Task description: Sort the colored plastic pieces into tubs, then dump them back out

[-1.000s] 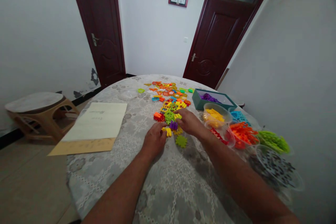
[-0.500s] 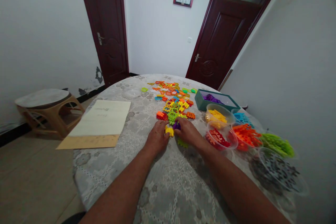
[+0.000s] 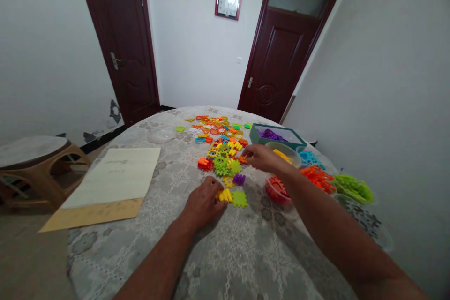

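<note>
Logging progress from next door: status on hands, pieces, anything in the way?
Left hand closed around yellow piece. Right hand at orange piece, grip unclear. Purple piece between hands; no obvious obstruction.

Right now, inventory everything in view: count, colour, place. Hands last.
Table: 1, grey floral cover, centre
Plastic building pieces: many, mixed colours, middle of table
Square piece: 1, lime, nearest the viewer
Ribbed piece: 1, purple, beyond it
Tubs of pieces: about 6, clear, table's right
Box: 1, dark green, far right of table
Paper sheets: 2 visible, cream over tan, table's left
Lid or dish: 1, clear, far left tabletop
Stool: at least 1, tan, left
Doors: 2, dark red, back
Framed picture: 1, reddish frame, back wall
Wall plate: 1, white, below picture
Left hand: 1, bare, around a yellow piece
Right hand: 1, bare, at an orange piece
</note>
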`<state>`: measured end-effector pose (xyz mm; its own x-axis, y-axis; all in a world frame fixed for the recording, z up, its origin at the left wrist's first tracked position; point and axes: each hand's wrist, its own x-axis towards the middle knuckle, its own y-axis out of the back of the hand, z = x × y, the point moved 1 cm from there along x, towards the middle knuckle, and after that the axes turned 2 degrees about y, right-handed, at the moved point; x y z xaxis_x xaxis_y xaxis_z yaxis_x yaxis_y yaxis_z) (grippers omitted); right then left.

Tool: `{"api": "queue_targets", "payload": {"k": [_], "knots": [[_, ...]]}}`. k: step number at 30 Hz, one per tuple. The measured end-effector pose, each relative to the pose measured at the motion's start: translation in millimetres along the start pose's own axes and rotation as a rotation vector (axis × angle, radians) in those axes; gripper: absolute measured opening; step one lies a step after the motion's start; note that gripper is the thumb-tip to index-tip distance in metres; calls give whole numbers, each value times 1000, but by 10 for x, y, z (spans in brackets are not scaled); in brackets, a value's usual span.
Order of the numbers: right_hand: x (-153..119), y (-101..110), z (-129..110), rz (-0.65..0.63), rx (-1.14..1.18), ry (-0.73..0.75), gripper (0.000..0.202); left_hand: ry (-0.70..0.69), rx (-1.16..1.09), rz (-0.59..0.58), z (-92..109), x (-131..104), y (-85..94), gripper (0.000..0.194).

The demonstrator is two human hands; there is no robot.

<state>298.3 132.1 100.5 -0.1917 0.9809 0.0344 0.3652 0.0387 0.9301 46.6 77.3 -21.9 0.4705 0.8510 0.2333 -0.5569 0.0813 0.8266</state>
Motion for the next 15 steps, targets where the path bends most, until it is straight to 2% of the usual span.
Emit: {"api": "queue_targets", "payload": {"k": [3, 6, 8, 11, 15], "knots": [[211, 275, 237, 45, -51, -145, 33, 16, -15, -2, 3, -10, -4, 27], [198, 318, 254, 10, -79, -134, 29, 21, -24, 12, -6, -6, -21, 27], [58, 205, 123, -66, -146, -47, 27, 27, -27, 25, -14, -1, -31, 30], [-219, -87, -179, -209, -377, 99, 35, 12, -25, 37, -22, 4, -34, 36], [-433, -444, -448, -371, -617, 73, 31, -30, -24, 37, -38, 3, -36, 31]]}}
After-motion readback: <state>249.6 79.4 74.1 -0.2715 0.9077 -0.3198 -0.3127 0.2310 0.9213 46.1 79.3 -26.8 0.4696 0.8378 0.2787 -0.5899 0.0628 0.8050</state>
